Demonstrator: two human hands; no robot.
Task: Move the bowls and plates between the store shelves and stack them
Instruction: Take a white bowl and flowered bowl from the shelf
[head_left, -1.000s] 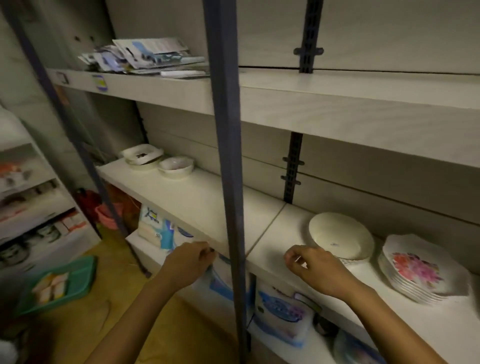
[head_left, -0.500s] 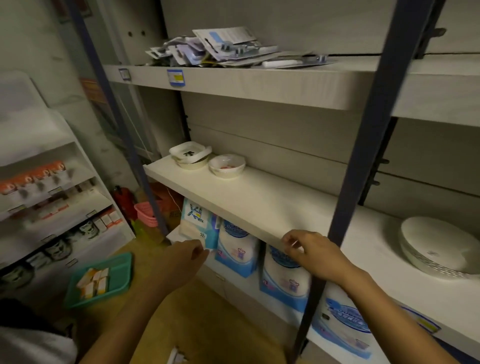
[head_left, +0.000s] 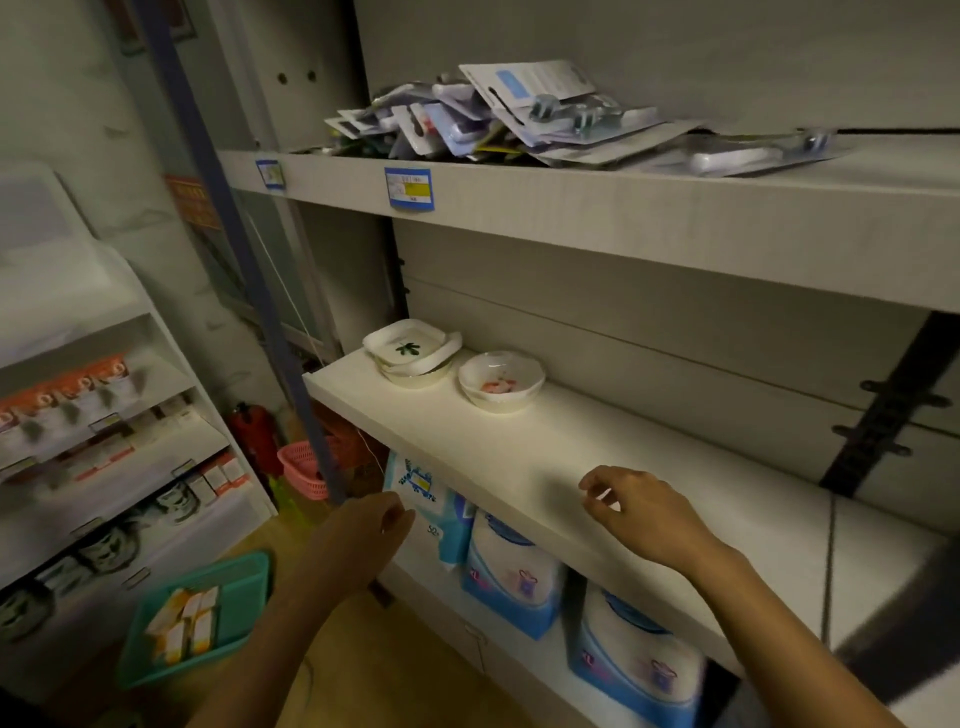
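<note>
At the far left end of the white middle shelf (head_left: 519, 457) a square white dish with a green leaf print (head_left: 410, 347) lies on top of a small stack of bowls. A round white bowl with a pink print (head_left: 501, 380) stands just to its right. My left hand (head_left: 363, 530) hangs below and in front of the shelf edge with loosely curled fingers, holding nothing. Over the front part of the shelf my right hand (head_left: 639, 512) hovers, fingers loosely curled and empty. Both hands are well short of the bowls.
A blue upright post (head_left: 249, 291) runs down left of the shelf. Carded packets (head_left: 498, 119) are piled on the top shelf. Blue and white packs (head_left: 511, 571) fill the shelf below. A green tray (head_left: 228, 587) and a pink basket (head_left: 304, 467) lie on the floor.
The view has swung left, so the large plates at the right have left the frame and the small bowls now sit closer. Both hands stayed low and empty.
</note>
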